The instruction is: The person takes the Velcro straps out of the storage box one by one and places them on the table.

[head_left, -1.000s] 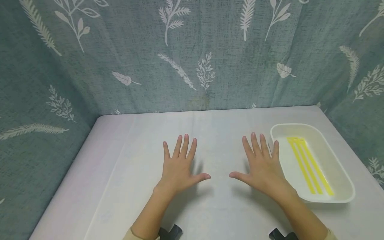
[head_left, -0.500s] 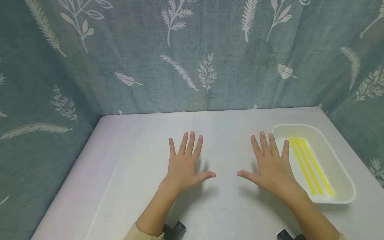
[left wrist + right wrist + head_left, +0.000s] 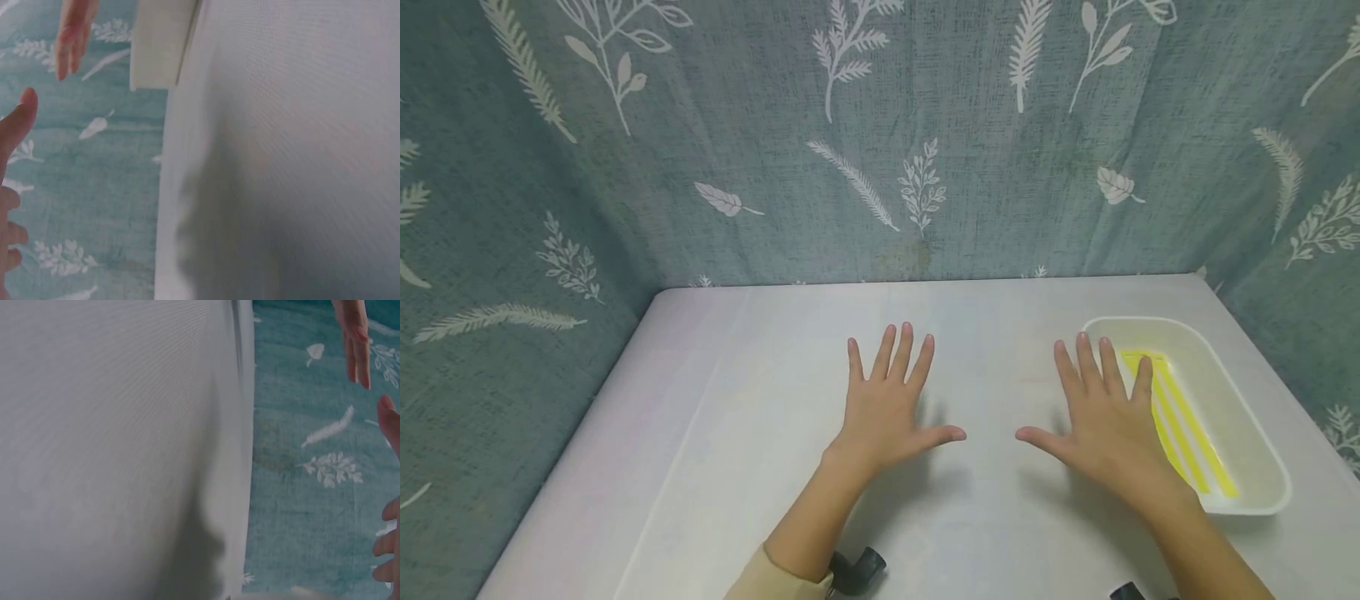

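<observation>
My left hand (image 3: 886, 408) is held over the middle of the white table, palm down, fingers straight and spread, thumb pointing right. Mirroring it, my right hand (image 3: 1108, 421) hovers with spread fingers and its thumb pointing left. Neither hand holds anything. The right hand's outer fingers overlap the left side of a white tray (image 3: 1251, 446) in the head view. Inside that tray lie yellow strips (image 3: 1197, 433) side by side, partly hidden by the hand. Each wrist view shows its own hand at the edge, with the other hand farther off.
The white-covered table (image 3: 737, 433) ends at a teal curtain (image 3: 760, 225) with white leaf prints, which also hangs along both sides. A black wrist-worn device (image 3: 859, 572) shows under the left forearm; part of another (image 3: 1126, 592) appears near the right.
Both hands have drifted to the right, still spread. The right hand now covers part of the tray and the yellow strips. The head view has shifted slightly.
</observation>
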Available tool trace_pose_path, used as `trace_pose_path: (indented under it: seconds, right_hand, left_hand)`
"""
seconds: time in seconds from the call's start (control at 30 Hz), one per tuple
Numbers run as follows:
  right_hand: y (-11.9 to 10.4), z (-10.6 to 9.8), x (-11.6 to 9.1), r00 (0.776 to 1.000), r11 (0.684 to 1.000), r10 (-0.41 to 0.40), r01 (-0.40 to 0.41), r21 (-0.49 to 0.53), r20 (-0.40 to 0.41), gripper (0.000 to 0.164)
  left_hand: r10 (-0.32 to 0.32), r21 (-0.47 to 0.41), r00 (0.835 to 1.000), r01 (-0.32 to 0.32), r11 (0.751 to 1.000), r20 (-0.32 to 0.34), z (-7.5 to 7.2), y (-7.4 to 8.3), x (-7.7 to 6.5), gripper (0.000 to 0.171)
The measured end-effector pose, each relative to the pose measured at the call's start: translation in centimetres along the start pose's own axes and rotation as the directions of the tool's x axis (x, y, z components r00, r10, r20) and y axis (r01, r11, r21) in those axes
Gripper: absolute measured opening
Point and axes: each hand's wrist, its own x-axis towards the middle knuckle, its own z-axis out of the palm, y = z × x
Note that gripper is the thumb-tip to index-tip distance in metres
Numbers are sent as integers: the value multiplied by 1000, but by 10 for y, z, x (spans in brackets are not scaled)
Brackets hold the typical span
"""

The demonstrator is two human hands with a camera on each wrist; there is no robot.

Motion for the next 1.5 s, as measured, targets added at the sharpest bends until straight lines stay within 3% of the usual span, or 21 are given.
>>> trace_pose_path:
  seconds: [0.23, 0.53, 0.8, 1.5]
  right_hand:
    - [10, -2, -8, 999, 1000, 13, -13, 6, -36, 111]
    - [23, -7, -16, 999, 999, 52, -52, 8, -18, 112]
    - [39, -10, -25, 995, 995, 100, -100, 20, 21, 113]
    - [70, -12, -52, 988, 987, 155, -155, -43, -4, 116]
  left_hand:
    - [25, 9, 1000, -25, 1000, -7, 0, 9, 6, 111]
    - [66, 9, 998, -66, 998, -17, 0, 23, 14, 110]
    - [92, 25, 996, -92, 995, 15, 0, 38, 22, 110]
    - [158, 11, 986, -159, 987, 51, 0, 76, 36, 111]
